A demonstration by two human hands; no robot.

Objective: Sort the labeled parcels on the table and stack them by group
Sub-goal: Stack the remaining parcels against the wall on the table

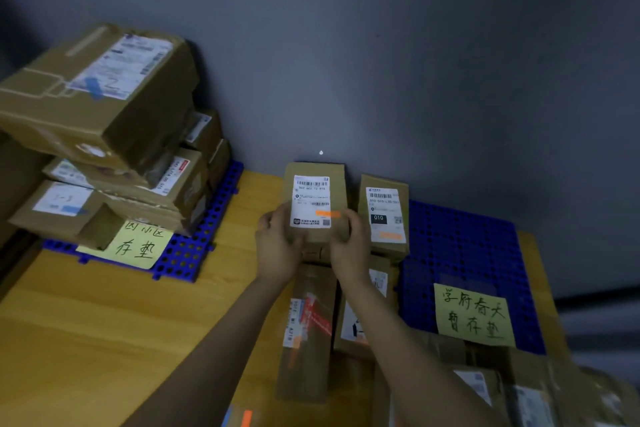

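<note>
A: Layout?

B: Wooden tabletop [86,322] against a grey wall [415,62]. Far left is a stack of cardboard parcels [104,135], several layers high with the biggest on top. It sits on a blue perforated mat [194,253]. A second blue mat [460,246] lies on the right. A row of unsorted parcels [308,340] runs down the middle toward the near edge, and there are more at bottom right, blurred.

A: Which one is in work?

B: A small cardboard box [313,198], between the two mats and near the wall. It's upright with the shipping label facing the camera, just beside the 010 box [384,215]. Can't tell whether its base rests on the parcel below.

A: Hands?

B: The left hand [277,246] and right hand [349,250] each curl round a lower side of it, with the fingers wrapped behind. It's gripped from both sides.

A: How will it handle?

B: My guess is light and stiff, since a low two-sided grip keeps it upright with no sag. The cardboard walls should give decent friction, and the label face looks slicker. Take it by opposite side walls, not the label. One hand would probably do for the carry.

A: Destination?

B: Each mat has a marker: a yellow handwritten note [138,246] on the left, a second yellow note [474,315] on the right. The label print is too small to match to either.
</note>
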